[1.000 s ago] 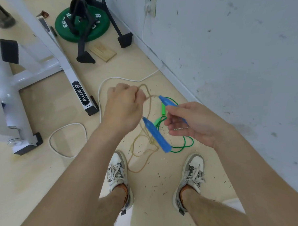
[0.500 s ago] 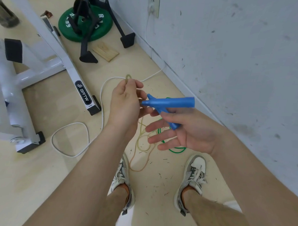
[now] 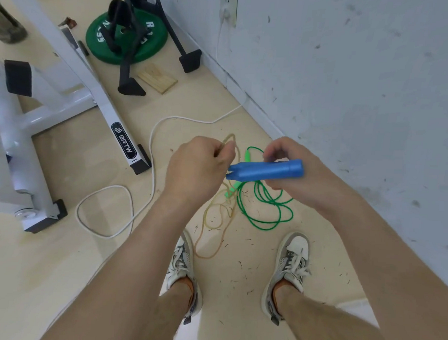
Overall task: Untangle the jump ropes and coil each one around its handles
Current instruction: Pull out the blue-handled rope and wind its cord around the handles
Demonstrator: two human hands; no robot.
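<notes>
My right hand (image 3: 298,177) grips the two blue handles (image 3: 265,169) of a jump rope, held side by side and level. My left hand (image 3: 197,168) pinches a loop of the tan, see-through rope (image 3: 215,218), which sticks up above the fingers and hangs down in loose coils to the floor between my shoes. A green jump rope (image 3: 264,210) with its green handles (image 3: 233,189) lies in a heap on the floor below the blue handles.
A white power cable (image 3: 139,207) snakes over the floor from the wall socket. A white machine frame (image 3: 67,86) stands at the left. A green weight plate (image 3: 126,37), black stand legs and a small wooden block (image 3: 157,78) lie farther back. The wall (image 3: 349,85) runs along the right.
The two blue handles, apart a second ago, now lie together in my right hand, which has closed round them. My left hand has pulled the rope loop higher.
</notes>
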